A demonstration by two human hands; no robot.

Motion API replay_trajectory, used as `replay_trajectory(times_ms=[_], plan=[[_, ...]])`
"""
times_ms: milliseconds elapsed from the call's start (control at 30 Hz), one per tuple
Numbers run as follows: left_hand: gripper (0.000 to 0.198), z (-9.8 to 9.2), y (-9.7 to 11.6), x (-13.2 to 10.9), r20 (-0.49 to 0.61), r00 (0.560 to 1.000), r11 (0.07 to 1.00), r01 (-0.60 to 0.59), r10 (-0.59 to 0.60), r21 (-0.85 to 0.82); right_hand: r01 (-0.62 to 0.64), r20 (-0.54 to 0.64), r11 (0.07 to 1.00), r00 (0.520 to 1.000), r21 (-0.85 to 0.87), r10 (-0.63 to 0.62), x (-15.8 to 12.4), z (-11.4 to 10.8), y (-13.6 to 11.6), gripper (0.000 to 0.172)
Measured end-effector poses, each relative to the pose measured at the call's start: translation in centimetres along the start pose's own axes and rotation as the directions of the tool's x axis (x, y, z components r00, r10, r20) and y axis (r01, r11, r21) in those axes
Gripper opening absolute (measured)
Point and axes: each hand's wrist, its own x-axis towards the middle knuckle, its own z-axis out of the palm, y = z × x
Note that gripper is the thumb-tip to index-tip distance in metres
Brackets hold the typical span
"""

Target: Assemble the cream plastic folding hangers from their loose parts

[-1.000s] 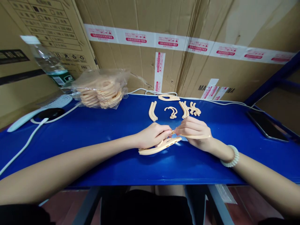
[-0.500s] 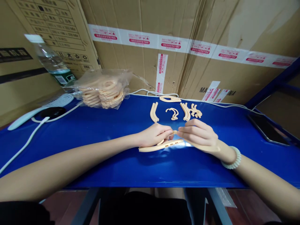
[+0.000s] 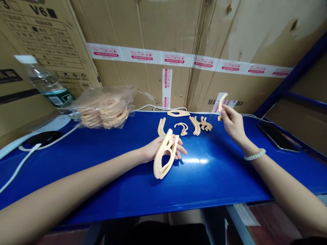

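Observation:
My left hand (image 3: 155, 148) holds a beige folded plastic piece (image 3: 159, 160) with an oval opening, tilted above the blue table (image 3: 122, 190); its fingers reach out behind the piece. Raised at the right, my right hand (image 3: 231, 120) pinches a slim curved beige piece (image 3: 222, 101). Beyond the hands, small beige parts lie in a row: curved strips (image 3: 161, 126), hook-like pieces (image 3: 182, 128), more strips (image 3: 195, 126) and wavy pieces (image 3: 205, 124). Behind them lies a flat beige piece (image 3: 178, 113) with an opening.
A clear bag of beige pieces (image 3: 109, 110) and a water bottle (image 3: 51, 85) stand at the back left, near a black round object (image 3: 44, 137) with a white cable. A phone (image 3: 277, 136) lies at the right. Cardboard boxes (image 3: 143, 78) line the back.
My hands have moved apart. My right hand has gone up and right with a curved piece, while the beige piece at my left hand has been lifted and turned more upright.

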Motion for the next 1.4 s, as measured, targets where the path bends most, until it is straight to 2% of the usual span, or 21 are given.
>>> replay_trajectory(times_ms=[100,200,467,600,667,767,833,933,1067,1167,1300,1333,1400], plan=[[0.018,0.1,0.1,0.0,-0.083,0.996,0.997,-0.021,0.015,-0.068,-0.083,0.104,0.990,0.990,-0.117,0.095,0.2,0.2,1.2,0.039],[0.016,0.1,0.0,0.1,-0.147,0.989,0.994,-0.025,0.009,-0.105,-0.108,0.214,0.984,0.967,-0.144,0.137,-0.2,0.9,1.8,0.033],[0.012,-0.1,0.0,0.1,-0.155,0.988,0.995,-0.040,0.025,-0.094,-0.094,0.280,0.974,0.948,-0.206,0.150,-0.8,2.2,2.4,0.019],[0.013,-0.1,0.0,0.1,-0.154,0.987,0.995,-0.052,0.038,-0.090,-0.019,0.315,0.976,0.945,-0.215,0.088,-0.7,1.8,2.1,0.024],[0.013,-0.2,0.0,0.1,-0.155,0.987,0.994,-0.054,0.039,-0.093,0.079,0.359,0.979,0.933,-0.187,-0.007,-0.6,1.6,1.9,0.029],[0.014,-0.1,-0.1,0.1,-0.164,0.986,0.994,-0.051,0.035,-0.097,0.309,0.467,0.946,0.853,-0.097,-0.231,-0.6,1.5,2.0,0.034],[0.015,-0.1,0.0,0.1,-0.175,0.984,0.994,-0.050,0.032,-0.100,0.394,0.517,0.917,0.797,-0.055,-0.312,-0.6,1.7,2.3,0.032],[0.019,0.1,0.1,0.1,-0.191,0.981,0.993,-0.042,0.021,-0.110,0.392,0.541,0.918,0.785,-0.057,-0.302,-0.6,2.0,3.2,0.030],[0.024,0.3,0.3,0.2,-0.217,0.976,0.993,-0.031,0.005,-0.118,0.364,0.548,0.927,0.796,-0.096,-0.256,-0.2,1.6,3.8,0.028],[0.025,0.3,0.4,0.2,-0.232,0.973,0.992,-0.039,0.010,-0.119,0.398,0.504,0.913,0.808,-0.086,-0.305,-0.3,0.9,2.3,0.027],[0.018,0.2,0.3,0.2,-0.213,0.976,0.992,-0.077,0.054,-0.102,0.561,0.380,0.827,0.759,0.031,-0.529,-2.3,0.9,-3.6,0.024],[0.017,0.1,0.2,0.2,-0.209,0.976,0.992,-0.087,0.066,-0.093,0.606,0.364,0.792,0.723,0.072,-0.587,-3.2,1.1,-5.3,0.026],[0.017,0.0,0.1,0.3,-0.205,0.976,0.993,-0.093,0.075,-0.079,0.726,0.417,0.670,0.566,0.158,-0.711,-5.3,1.7,-8.5,0.029]])
